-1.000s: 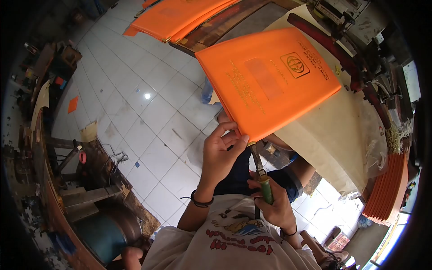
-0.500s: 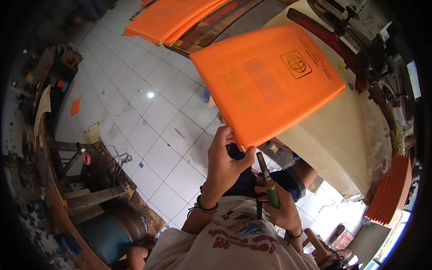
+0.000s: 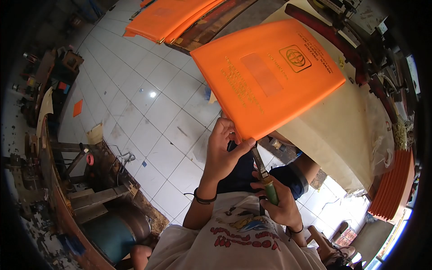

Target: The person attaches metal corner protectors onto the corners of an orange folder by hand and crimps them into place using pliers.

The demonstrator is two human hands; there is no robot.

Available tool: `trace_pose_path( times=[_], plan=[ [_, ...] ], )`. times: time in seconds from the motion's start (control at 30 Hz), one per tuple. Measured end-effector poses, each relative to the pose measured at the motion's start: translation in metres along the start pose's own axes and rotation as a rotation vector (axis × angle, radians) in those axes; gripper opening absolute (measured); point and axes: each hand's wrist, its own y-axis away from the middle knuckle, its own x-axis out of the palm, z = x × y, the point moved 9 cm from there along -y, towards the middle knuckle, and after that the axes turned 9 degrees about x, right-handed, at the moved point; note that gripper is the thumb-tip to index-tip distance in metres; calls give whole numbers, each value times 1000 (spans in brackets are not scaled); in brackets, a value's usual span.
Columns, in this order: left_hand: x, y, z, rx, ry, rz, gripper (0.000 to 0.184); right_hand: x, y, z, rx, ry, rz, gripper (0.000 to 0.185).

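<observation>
An orange folder (image 3: 270, 81) with gold print and a framed globe emblem lies tilted across the upper middle. My left hand (image 3: 223, 150) pinches its lower corner between thumb and fingers. In my right hand (image 3: 281, 202) is a pair of pliers (image 3: 271, 191) with a green grip. The jaws of the pliers point up and reach the folder's corner beside my left thumb. Whether they close on the corner cannot be made out, since the thumb and the folder's edge partly hide it.
More orange folders (image 3: 168, 20) lie on a wooden surface at the top. Brown sheet material (image 3: 333, 135) covers the table at the right, with a stack of orange pieces (image 3: 391, 184) beyond it. A dark green drum (image 3: 110, 236) stands at lower left on the tiled floor (image 3: 157, 121).
The plier jaws have moved from just below and right of the folder's corner up against it. My left hand still holds that corner, and the folder has tilted slightly.
</observation>
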Motion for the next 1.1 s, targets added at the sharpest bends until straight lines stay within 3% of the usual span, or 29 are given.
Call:
trace_pose_path(
  times=[0.1, 0.2, 0.8, 1.1],
  plan=[
    [-7, -5, 7, -95, 40, -25, 27, 0, 0, 5, -1, -1, -9, 52],
    [-8, -10, -1, -26, -92, 58, 22, -1, 0, 1, 32, 15, -4, 52],
    [-9, -11, 2, -34, -198, 83, 23, 6, -8, 7, 13, 149, -46, 48],
    [-11, -12, 4, -44, -226, 90, 25, 9, -7, 7, 31, 22, -57, 51]
  ],
)
